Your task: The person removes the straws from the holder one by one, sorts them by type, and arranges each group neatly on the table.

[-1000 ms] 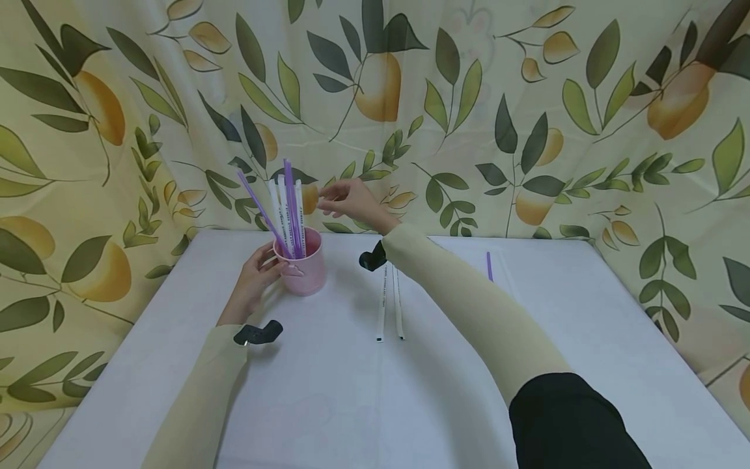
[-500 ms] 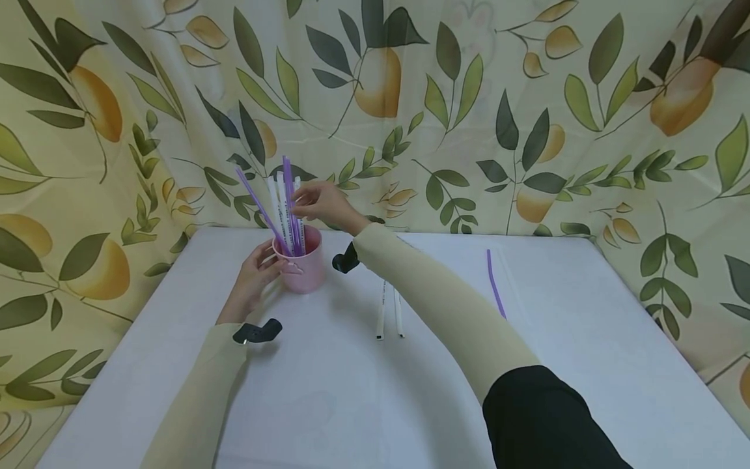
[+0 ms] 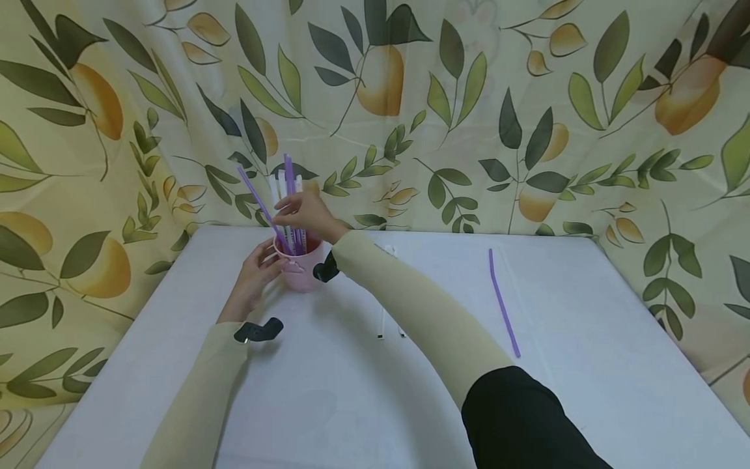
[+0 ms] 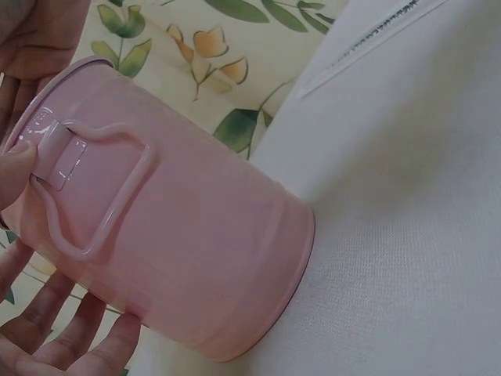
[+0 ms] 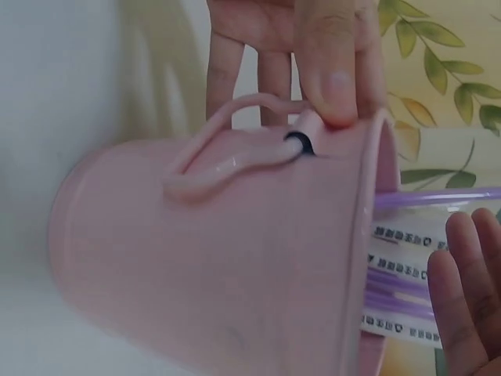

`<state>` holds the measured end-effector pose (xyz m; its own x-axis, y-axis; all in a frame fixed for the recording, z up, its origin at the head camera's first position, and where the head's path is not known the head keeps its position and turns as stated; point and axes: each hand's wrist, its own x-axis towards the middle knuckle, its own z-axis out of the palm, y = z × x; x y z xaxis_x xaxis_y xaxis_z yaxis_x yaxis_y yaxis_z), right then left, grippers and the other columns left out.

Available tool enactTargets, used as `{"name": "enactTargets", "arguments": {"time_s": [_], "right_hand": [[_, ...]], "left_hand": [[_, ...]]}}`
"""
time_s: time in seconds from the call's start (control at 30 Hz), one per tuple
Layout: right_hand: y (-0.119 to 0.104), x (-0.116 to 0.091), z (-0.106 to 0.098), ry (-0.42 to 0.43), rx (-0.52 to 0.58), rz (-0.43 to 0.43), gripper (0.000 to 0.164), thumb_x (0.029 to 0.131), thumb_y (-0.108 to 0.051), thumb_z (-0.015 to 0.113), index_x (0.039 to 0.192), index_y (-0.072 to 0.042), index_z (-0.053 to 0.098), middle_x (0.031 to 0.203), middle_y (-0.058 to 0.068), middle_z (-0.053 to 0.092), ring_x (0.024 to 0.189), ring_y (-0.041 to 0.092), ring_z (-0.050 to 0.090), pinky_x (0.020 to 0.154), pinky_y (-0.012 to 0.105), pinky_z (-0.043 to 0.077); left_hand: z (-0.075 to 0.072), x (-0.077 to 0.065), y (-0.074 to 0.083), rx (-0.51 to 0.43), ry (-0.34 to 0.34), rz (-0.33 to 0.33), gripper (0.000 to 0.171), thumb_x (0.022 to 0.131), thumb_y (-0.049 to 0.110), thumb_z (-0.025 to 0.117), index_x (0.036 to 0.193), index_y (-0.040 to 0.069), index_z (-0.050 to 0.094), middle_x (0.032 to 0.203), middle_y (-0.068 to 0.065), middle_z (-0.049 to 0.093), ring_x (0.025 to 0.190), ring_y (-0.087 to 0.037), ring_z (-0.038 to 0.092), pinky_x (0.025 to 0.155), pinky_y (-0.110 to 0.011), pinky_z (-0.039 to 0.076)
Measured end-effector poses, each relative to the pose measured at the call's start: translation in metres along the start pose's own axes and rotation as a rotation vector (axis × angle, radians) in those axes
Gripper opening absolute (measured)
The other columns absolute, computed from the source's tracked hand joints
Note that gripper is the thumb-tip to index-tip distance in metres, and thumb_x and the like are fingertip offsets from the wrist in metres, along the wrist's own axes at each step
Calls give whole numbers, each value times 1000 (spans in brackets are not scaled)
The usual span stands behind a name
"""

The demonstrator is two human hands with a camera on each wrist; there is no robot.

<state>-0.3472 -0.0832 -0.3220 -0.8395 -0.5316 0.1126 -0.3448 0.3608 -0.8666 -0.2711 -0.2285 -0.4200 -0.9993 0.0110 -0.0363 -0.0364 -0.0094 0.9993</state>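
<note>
A small pink pail [image 3: 301, 273] stands upright at the back left of the table, its wire handle folded down. My left hand [image 3: 253, 277] holds its left side, thumb at the handle hinge near the rim in the left wrist view. Several purple and white paper-wrapped straws [image 3: 282, 185] stick up out of the pail. My right hand [image 3: 307, 215] is over the rim, at the straws. In the right wrist view its fingers [image 5: 466, 286] look fairly straight beside the wrapped straws [image 5: 399, 266]; its thumb is hidden there, and I see no straw gripped.
Two white wrapped straws [image 3: 382, 324] lie mid-table, partly hidden by my right sleeve [image 3: 422, 293]. A purple straw [image 3: 504, 303] lies farther right on the white table [image 3: 586, 365]. Behind the table hangs a leaf-and-fruit patterned cloth [image 3: 469, 130].
My right hand has moved left and slightly down, from beside the straws to over the pail. The purple straw on the right shows in full as the sleeve shifted. My left hand stays on the pail.
</note>
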Motion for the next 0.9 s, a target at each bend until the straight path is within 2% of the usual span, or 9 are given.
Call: {"name": "enactTargets", "arguments": {"time_s": [0.07,0.13,0.23,0.3,0.5,0.6,0.77,0.9], "right_hand": [[1,1,3,2,-9,1,34,81,-15,73,111,-1,65,107,15,70,96,23,66,76,23,56],[3,2,6,10,-36,4,34,81,-17,74,110,-2,66,106,13,70,97,22,66,77,22,55],[3,2,10,24,-81,14,34,80,-20,75,109,-4,67,106,11,71,98,20,66,82,24,54],[3,1,12,31,-106,19,34,80,-21,75,108,-5,67,105,10,71,99,20,66,85,26,54],[6,1,18,24,-115,46,34,80,-22,75,109,-6,68,105,9,71,101,21,65,94,34,52],[7,1,21,25,-115,47,33,80,-21,75,108,-5,68,104,10,72,100,21,66,94,33,52],[8,1,24,30,-123,39,29,80,-17,74,105,-4,69,100,10,72,97,21,67,91,31,53],[9,3,27,32,-141,34,25,80,-16,75,101,-4,71,97,10,73,94,20,66,88,28,53]], "left_hand": [[0,0,0,-3,0,-7,67,93,4,54,150,10,19,154,-16,24,140,-29,29,114,-39,34],[0,-1,1,-4,-1,-6,67,93,5,54,150,10,19,155,-15,23,140,-29,29,108,-28,41],[0,-1,0,0,-3,2,66,93,5,54,150,9,20,154,-16,24,140,-30,30,93,-12,46],[0,-1,-1,-1,-5,6,65,93,4,53,149,8,20,154,-17,24,140,-31,30,83,-5,45],[-1,0,-3,1,-6,3,64,93,4,53,149,8,21,153,-17,24,139,-31,30,86,-7,46],[-1,1,-3,6,-10,3,64,94,5,52,149,8,19,154,-17,24,140,-31,29,89,-10,46],[-1,1,-2,13,-10,1,66,94,5,52,150,7,18,154,-18,23,140,-31,29,106,-24,42],[-1,0,-1,19,-8,-2,67,93,5,53,150,7,17,154,-18,23,141,-31,28,113,-36,35]]}}
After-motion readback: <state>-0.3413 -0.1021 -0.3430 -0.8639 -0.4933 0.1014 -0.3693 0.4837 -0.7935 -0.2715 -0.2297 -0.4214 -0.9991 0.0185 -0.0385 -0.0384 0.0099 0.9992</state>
